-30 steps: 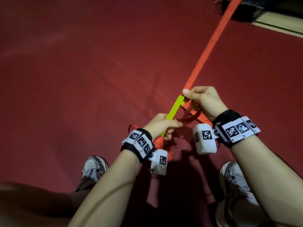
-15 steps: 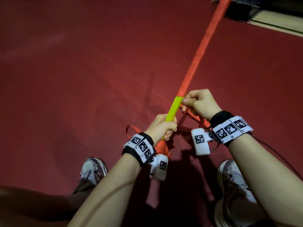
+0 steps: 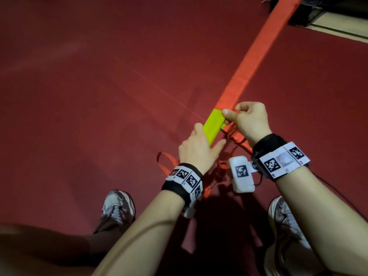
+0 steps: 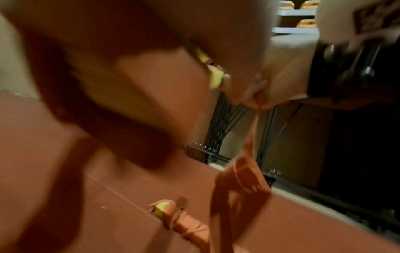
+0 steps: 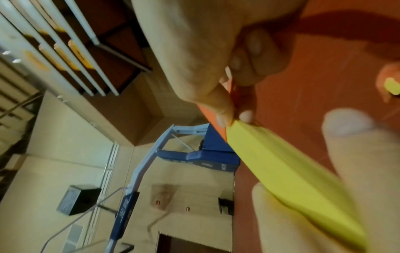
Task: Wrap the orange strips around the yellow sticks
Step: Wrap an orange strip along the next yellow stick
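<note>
Fingers (image 3: 229,114) of our right hand (image 3: 249,122) pinch the orange strip (image 3: 249,56) against the yellow stick (image 3: 213,124), keeping tension; left hand (image 3: 197,150) fingers spread, bracing it.

I see dim, warm light on the red floor (image 3: 99,96), with dark shadows pooling beneath my arms. My left wrist view is badly smeared by motion blur; my right one is sharper, though the near fingers (image 5: 346,125) blur and lines bend at the edges.

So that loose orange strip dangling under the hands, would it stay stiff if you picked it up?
Probably not. The orange strip droops in loops and folds, so it looks floppy and light. The yellow stick shows a straight, flat face and seems rigid. The right hand pinches the strip, suggesting thin material.
</note>
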